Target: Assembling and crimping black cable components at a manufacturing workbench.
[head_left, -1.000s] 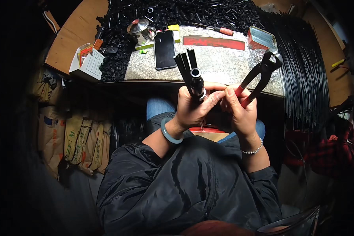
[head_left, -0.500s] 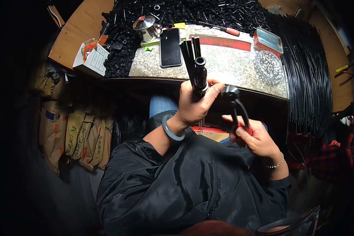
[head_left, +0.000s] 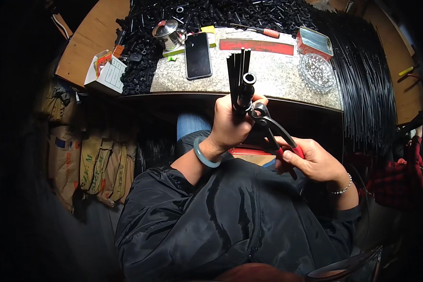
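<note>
My left hand (head_left: 227, 124) is closed round a bundle of thin black rods (head_left: 233, 73), which stick up from the fist. In the same grip stands a shiny black tubular fitting (head_left: 246, 94), its round open end on top. My right hand (head_left: 317, 160) is wrapped round the red handles of a pair of pincers (head_left: 283, 134). The pincers' metal jaws lie against the lower part of the fitting, close beside my left thumb. Whether the jaws grip anything cannot be made out. The lower ends of the rods are mostly hidden by my hand.
Ahead is a workbench with a pale mat (head_left: 174, 77). On it lie a phone (head_left: 198, 55), a red strip (head_left: 256, 46), a screwdriver (head_left: 270, 33), a glass dish (head_left: 317, 73) and a tin (head_left: 315, 43). Black parts (head_left: 211, 16) heap behind; long black rods (head_left: 362, 89) hang at right.
The pincers have moved left and turned, so their jaws now meet the fitting. My left thumb has drawn in behind the jaws. The rods and fitting have shifted slightly right.
</note>
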The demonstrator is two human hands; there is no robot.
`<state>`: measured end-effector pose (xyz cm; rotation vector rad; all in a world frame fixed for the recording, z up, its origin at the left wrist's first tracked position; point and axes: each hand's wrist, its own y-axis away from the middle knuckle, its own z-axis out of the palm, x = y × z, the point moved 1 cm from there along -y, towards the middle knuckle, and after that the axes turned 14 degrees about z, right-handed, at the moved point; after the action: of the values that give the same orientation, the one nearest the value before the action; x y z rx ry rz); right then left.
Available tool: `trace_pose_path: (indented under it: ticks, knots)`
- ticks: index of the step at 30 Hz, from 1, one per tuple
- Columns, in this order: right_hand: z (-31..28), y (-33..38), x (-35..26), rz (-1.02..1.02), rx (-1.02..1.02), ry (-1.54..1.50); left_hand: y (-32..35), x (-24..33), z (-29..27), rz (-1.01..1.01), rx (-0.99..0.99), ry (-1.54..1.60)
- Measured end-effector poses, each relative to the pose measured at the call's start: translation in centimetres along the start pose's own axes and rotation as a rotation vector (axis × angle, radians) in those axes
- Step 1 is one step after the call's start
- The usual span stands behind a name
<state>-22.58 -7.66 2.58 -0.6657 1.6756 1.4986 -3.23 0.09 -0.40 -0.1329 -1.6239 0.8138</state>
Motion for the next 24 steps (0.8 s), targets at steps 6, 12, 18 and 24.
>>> trace_pose_path:
  ticks: [6, 12, 18, 24]
  knots:
    - [-0.3, 0.8, -1.6, 0.130, -0.009, 0.032, 0.2, -0.3, -0.3, 0.036, 0.000, -0.043]
    - [0.4, -0.3, -0.4, 0.075, 0.072, 0.051, 0.3, -0.4, -0.1, -0.015, 0.007, 0.017]
    - [1.6, -2.1, 1.5, -0.004, 0.060, -0.097, 0.1, -0.4, 0.1, -0.073, 0.057, 0.079]
    - [0.5, -4.7, 0.4, -0.772, 0.867, 0.204, -0.1, -0.4, 0.0, -0.111, 0.092, 0.076]
